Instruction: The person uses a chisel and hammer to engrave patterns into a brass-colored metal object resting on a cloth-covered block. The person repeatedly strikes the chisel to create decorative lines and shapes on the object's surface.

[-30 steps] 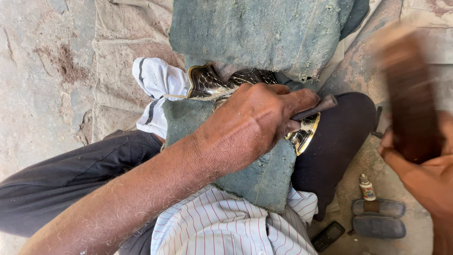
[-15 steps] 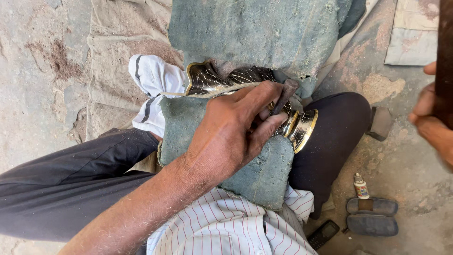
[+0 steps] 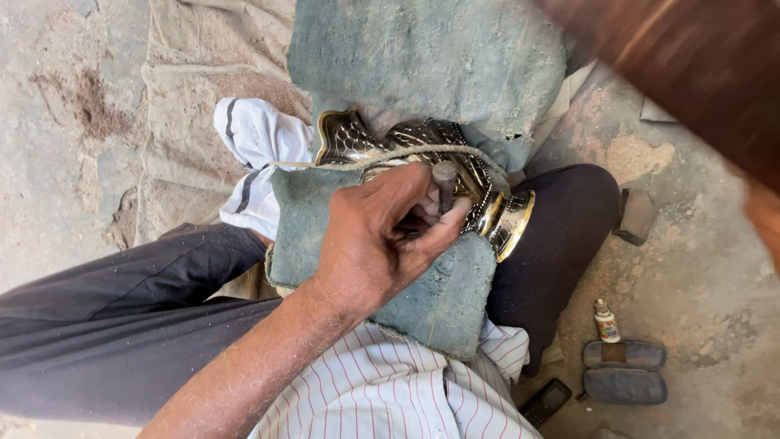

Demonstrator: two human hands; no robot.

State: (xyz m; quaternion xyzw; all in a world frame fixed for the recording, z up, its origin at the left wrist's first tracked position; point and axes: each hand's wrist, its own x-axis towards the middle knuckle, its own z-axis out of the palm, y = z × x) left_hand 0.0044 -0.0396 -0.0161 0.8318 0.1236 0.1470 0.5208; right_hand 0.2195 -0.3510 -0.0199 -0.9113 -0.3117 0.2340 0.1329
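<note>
An engraved brass vessel point(image 3: 509, 224) lies across my lap, wedged between a grey-green pad point(image 3: 439, 302) below and a larger one point(image 3: 422, 57) above, with a cord point(image 3: 422, 151) over it. My left hand point(image 3: 370, 248) rests on the lower pad and pinches a short metal punch point(image 3: 444, 180), tip against the brass. A blurred brown wooden mallet point(image 3: 691, 73) fills the top right corner. Only a blurred edge of my right hand point(image 3: 766, 221) shows below it, gripping it.
I sit on a stained concrete floor with a burlap cloth point(image 3: 187, 97) under my white-socked foot point(image 3: 256, 142). By my right knee lie a small bottle point(image 3: 605, 321), two grey-blue pads point(image 3: 624, 371), a dark phone point(image 3: 546, 401) and a dark block point(image 3: 635, 215).
My left hand went from lying flat over the vessel to pinching the punch upright. The mallet swung away to the right edge and now sweeps in, blurred, across the top right.
</note>
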